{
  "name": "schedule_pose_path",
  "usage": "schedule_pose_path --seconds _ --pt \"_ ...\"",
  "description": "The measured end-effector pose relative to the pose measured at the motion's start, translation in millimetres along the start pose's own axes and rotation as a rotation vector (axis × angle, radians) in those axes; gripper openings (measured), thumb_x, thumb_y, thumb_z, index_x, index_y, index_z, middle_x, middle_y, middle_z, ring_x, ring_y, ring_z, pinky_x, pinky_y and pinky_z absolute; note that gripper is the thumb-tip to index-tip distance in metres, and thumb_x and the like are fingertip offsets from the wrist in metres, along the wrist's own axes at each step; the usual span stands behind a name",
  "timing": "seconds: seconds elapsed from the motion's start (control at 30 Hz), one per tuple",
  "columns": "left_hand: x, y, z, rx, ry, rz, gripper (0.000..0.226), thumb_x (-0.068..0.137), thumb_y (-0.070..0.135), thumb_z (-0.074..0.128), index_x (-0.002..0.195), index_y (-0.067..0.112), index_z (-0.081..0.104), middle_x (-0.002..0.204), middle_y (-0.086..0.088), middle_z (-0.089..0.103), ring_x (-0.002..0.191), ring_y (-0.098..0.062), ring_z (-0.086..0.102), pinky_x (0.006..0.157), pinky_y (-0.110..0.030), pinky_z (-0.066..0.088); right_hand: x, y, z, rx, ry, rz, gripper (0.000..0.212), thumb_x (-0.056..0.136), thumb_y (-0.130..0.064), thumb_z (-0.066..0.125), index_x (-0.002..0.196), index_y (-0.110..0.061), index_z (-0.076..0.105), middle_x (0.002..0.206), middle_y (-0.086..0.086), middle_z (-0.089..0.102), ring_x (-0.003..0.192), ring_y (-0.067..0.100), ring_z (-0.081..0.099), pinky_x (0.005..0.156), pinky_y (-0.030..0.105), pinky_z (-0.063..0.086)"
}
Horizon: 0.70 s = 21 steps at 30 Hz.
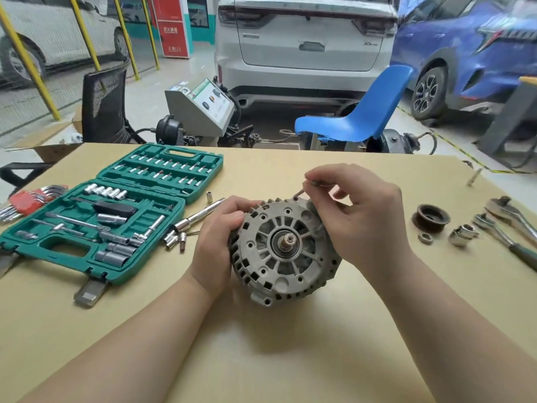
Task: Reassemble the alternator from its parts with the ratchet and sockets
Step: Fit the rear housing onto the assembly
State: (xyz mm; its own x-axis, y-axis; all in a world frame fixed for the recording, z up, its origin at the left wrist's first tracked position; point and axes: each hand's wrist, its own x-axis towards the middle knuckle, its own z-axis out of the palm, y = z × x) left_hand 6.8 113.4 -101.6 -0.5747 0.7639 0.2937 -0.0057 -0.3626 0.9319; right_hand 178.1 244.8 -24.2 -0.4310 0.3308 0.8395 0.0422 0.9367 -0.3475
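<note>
Hands (220, 242) (357, 216) hold alternator (283, 248), shaft end facing the camera.

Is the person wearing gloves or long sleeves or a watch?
No. Both the left hand and the right hand are bare, with no gloves. No rings, watch or bracelet show. Both forearms are bare right down to the bottom of the picture, so no sleeve shows. The fingernails look short and plain.

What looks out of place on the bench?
Several loose sockets and an extension bar lie on the table outside the open green socket case. The alternator looks intact.
</note>
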Motion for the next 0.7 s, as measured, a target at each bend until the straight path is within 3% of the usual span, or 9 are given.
schedule_pose_path --seconds 0.1,0.23,0.3,0.4,0.47,0.53,0.6,0.7 --pt "0.5 -1.7 -0.7 -0.003 0.028 0.015 0.038 0.090 0.037 0.051 0.105 0.010 0.074 0.113 -0.022 0.074 0.110 -0.045 0.070 0.091 -0.068 0.056 1.0 -0.7 -1.1 -0.022 -0.018 -0.010 0.010 0.091 -0.007 0.077 0.098 -0.012 0.080 0.087 -0.004 0.075 0.081 0.016 0.068 0.067 0.040 0.057" --pt "-1.3 -1.4 2.2 0.100 0.089 0.070 0.036 0.087 0.040 0.053 0.099 0.017 0.077 0.110 -0.019 0.075 0.111 -0.047 0.069 0.093 -0.074 0.054 11.5 0.3 -4.8 0.017 -0.194 0.184 0.015 0.091 -0.023 0.078 0.103 -0.030 0.082 0.092 -0.012 0.077 0.089 0.009 0.070 0.077 0.041 0.059" --pt "-4.9 -0.7 3.8 0.260 0.160 0.161 0.035 0.088 0.043 0.052 0.097 0.023 0.079 0.106 -0.003 0.076 0.110 -0.037 0.068 0.095 -0.062 0.055 15.5 1.7 -8.4 0.043 -0.285 0.253 0.015 0.091 -0.036 0.075 0.104 -0.036 0.081 0.095 -0.019 0.078 0.093 0.001 0.071 0.082 0.036 0.060" --pt "-12.6 0.2 7.9 0.599 0.247 0.371 0.037 0.095 0.044 0.049 0.096 0.024 0.079 0.090 0.018 0.070 0.101 -0.016 0.060 0.090 -0.033 0.047 19.0 4.5 -11.7 0.117 -0.424 0.355 0.018 0.092 -0.044 0.071 0.108 -0.044 0.079 0.099 -0.029 0.075 0.098 -0.007 0.070 0.079 0.024 0.060" --pt "-18.0 0.0 11.4 0.711 0.300 0.464 0.041 0.099 0.046 0.049 0.093 0.019 0.079 0.084 0.019 0.068 0.096 -0.013 0.056 0.087 -0.024 0.041 25.9 8.1 -7.7 0.254 -0.475 0.513 0.012 0.094 -0.038 0.073 0.102 -0.043 0.080 0.093 -0.022 0.078 0.091 0.001 0.075 0.064 0.023 0.061" --pt "-23.3 -1.6 12.4 0.740 0.320 0.519 0.052 0.106 0.051 0.048 0.087 0.014 0.080 0.079 0.009 0.069 0.090 -0.017 0.056 0.086 -0.028 0.041 37.6 12.9 -0.2 0.353 -0.534 0.685 0.009 0.094 -0.038 0.073 0.096 -0.039 0.082 0.089 -0.010 0.080 0.082 0.014 0.078 0.053 0.032 0.060" --pt "-25.5 -0.6 12.9 0.558 0.355 0.410 0.065 0.109 0.058 0.045 0.082 0.011 0.081 0.074 0.002 0.071 0.084 -0.019 0.063 0.083 -0.031 0.047 50.2 19.5 6.2 0.347 -0.667 0.753 0.011 0.094 -0.041 0.073 0.096 -0.035 0.082 0.090 -0.002 0.080 0.081 0.023 0.079 0.061 0.050 0.064" --pt "-8.3 7.8 4.0 -0.076 0.558 0.005 0.050 0.102 0.051 0.055 0.079 0.015 0.082 0.075 -0.004 0.076 0.074 -0.016 0.071 0.070 -0.024 0.055 66.9 29.9 11.5 0.354 -0.837 0.784 0.016 0.094 -0.038 0.074 0.098 -0.026 0.083 0.097 0.005 0.080 0.090 0.028 0.078 0.086 0.060 0.061"
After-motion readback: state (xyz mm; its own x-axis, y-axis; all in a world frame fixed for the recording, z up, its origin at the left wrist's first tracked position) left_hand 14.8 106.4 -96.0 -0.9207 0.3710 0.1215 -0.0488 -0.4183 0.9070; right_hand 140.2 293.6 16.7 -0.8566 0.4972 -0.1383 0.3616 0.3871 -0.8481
